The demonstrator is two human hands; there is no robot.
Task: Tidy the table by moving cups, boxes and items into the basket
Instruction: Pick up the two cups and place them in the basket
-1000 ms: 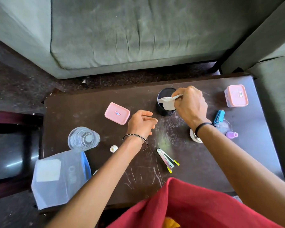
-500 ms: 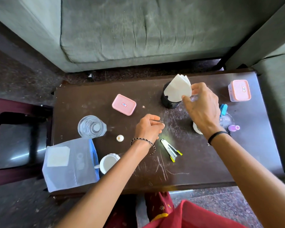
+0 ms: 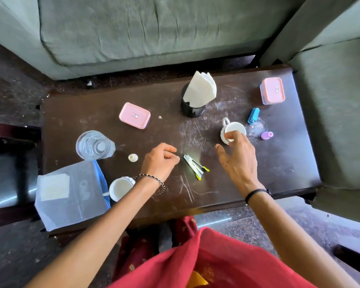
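On the dark wooden table (image 3: 278, 163) my right hand (image 3: 237, 161) is spread, its fingertips on the near rim of a white mug (image 3: 235, 127) and the thumb apart from it. My left hand (image 3: 160, 161) rests loosely curled on the table and holds nothing. A silver clip tool with yellow tips (image 3: 195, 166) lies between the hands. A black mesh cup (image 3: 192, 110) holds folded white napkins (image 3: 201, 90). A second white cup (image 3: 121, 188) stands by my left wrist. A translucent white container (image 3: 71, 194) sits at the near left corner.
A flat pink box (image 3: 134, 115), a glass (image 3: 93, 144) and a small white cap (image 3: 132, 157) are on the left half. A taller pink box (image 3: 272, 90), blue stapler (image 3: 253, 115) and purple bottle (image 3: 267, 135) are at right. Grey sofas (image 3: 154, 28) border the far and right sides.
My right hand let go of the napkins, which now stand in the black mesh cup, and drew back to the white mug. My left hand stayed curled in place.
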